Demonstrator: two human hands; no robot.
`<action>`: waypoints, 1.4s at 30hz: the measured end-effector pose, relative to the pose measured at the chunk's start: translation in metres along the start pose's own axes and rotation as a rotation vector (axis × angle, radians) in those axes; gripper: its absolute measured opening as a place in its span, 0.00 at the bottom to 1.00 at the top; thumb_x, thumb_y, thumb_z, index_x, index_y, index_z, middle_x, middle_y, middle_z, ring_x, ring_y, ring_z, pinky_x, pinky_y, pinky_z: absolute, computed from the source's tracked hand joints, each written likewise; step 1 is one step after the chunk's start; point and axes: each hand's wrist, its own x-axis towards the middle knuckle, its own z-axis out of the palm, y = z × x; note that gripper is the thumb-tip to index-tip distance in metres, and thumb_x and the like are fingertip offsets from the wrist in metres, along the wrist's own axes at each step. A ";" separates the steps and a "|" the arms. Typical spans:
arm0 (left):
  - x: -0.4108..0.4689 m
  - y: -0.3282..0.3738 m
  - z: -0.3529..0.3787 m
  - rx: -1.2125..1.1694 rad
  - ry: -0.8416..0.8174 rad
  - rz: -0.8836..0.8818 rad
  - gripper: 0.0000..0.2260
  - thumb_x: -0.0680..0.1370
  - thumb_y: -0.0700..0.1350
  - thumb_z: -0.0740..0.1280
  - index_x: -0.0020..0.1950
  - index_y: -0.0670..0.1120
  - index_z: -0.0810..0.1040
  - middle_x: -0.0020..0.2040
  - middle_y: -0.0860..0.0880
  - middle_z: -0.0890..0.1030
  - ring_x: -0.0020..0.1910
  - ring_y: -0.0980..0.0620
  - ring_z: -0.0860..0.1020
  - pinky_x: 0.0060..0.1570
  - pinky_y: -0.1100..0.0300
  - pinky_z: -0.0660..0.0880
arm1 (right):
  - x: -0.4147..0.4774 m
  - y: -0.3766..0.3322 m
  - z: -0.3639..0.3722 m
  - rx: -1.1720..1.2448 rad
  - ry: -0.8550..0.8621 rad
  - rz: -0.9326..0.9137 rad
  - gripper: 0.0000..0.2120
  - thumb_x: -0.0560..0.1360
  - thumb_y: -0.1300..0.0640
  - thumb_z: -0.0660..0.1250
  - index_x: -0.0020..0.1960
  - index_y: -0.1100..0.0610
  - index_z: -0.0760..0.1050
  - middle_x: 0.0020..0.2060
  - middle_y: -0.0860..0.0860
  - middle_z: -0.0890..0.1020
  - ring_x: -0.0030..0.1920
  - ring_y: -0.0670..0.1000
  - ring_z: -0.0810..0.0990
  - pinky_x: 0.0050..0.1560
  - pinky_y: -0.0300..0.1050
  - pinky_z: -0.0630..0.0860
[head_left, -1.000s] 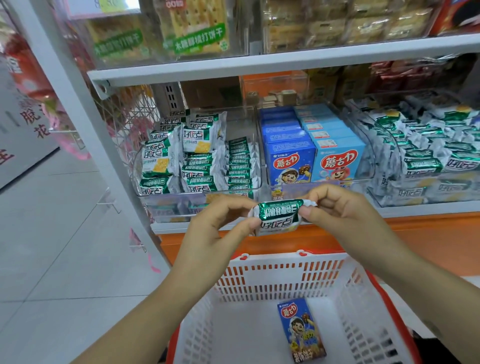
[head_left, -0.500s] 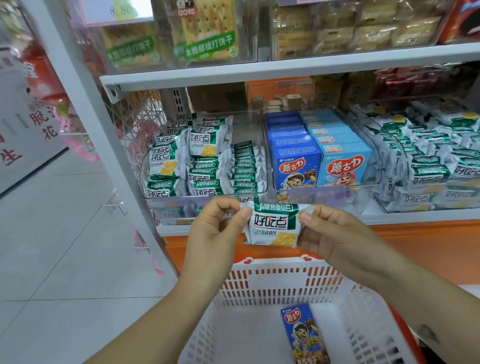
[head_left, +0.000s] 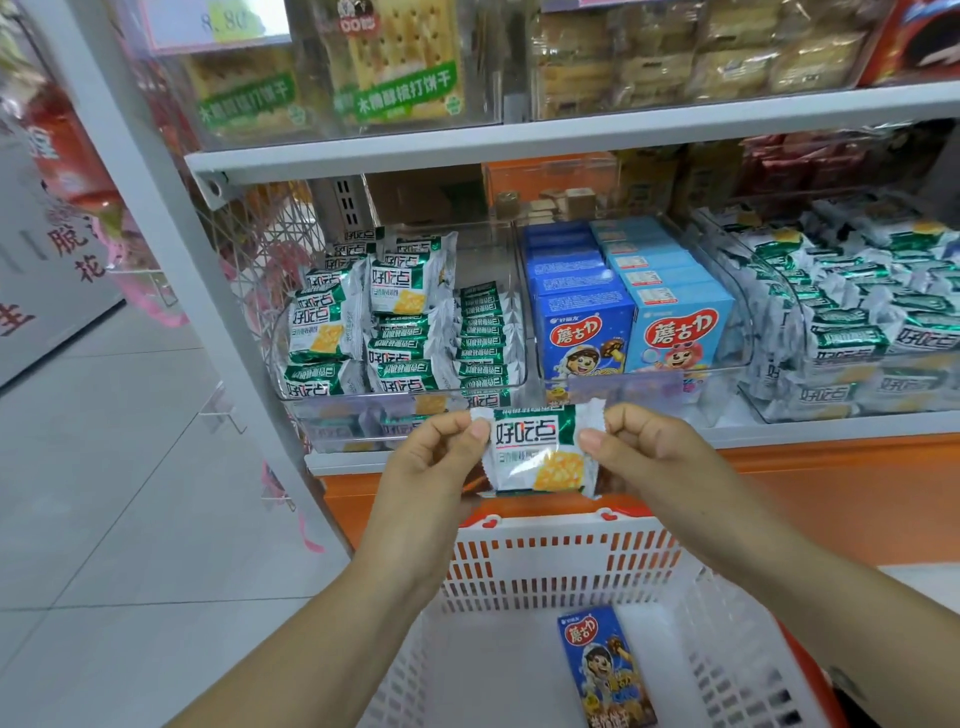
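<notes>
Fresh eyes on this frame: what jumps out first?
A green-and-white cracker packet held face-on at centre, pinched at its side seams by the left hand and right hand. Below it sits a white shopping basket with one dark blue snack box on its floor. Behind, clear shelf bins hold matching cracker packets and blue snack boxes.

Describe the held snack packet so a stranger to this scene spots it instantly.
Below the white shop shelf stands a white slotted plastic basket. Above its far rim, the left hand and right hand pinch a green-and-white foil biscuit packet by its side edges. Its lookalikes all lie in clear shelf bins.
</notes>
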 end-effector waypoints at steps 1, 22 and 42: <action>0.000 0.000 -0.001 -0.030 -0.048 -0.043 0.08 0.74 0.46 0.67 0.52 0.48 0.79 0.51 0.43 0.83 0.47 0.50 0.82 0.47 0.54 0.80 | 0.000 -0.001 0.000 -0.013 0.032 -0.003 0.11 0.78 0.51 0.61 0.46 0.58 0.75 0.39 0.54 0.85 0.37 0.50 0.82 0.47 0.48 0.76; 0.000 0.011 -0.001 -0.251 -0.229 -0.388 0.20 0.69 0.35 0.67 0.60 0.46 0.77 0.45 0.45 0.85 0.36 0.54 0.84 0.47 0.58 0.80 | 0.015 0.010 -0.010 0.755 0.071 0.421 0.04 0.74 0.59 0.67 0.42 0.60 0.73 0.23 0.49 0.68 0.21 0.44 0.68 0.26 0.37 0.74; 0.002 0.010 -0.010 0.264 -0.146 0.034 0.07 0.76 0.50 0.67 0.44 0.50 0.83 0.51 0.49 0.84 0.51 0.48 0.83 0.58 0.50 0.77 | 0.008 0.008 -0.009 0.014 0.067 -0.046 0.12 0.76 0.49 0.63 0.39 0.54 0.78 0.36 0.45 0.84 0.34 0.45 0.82 0.43 0.33 0.75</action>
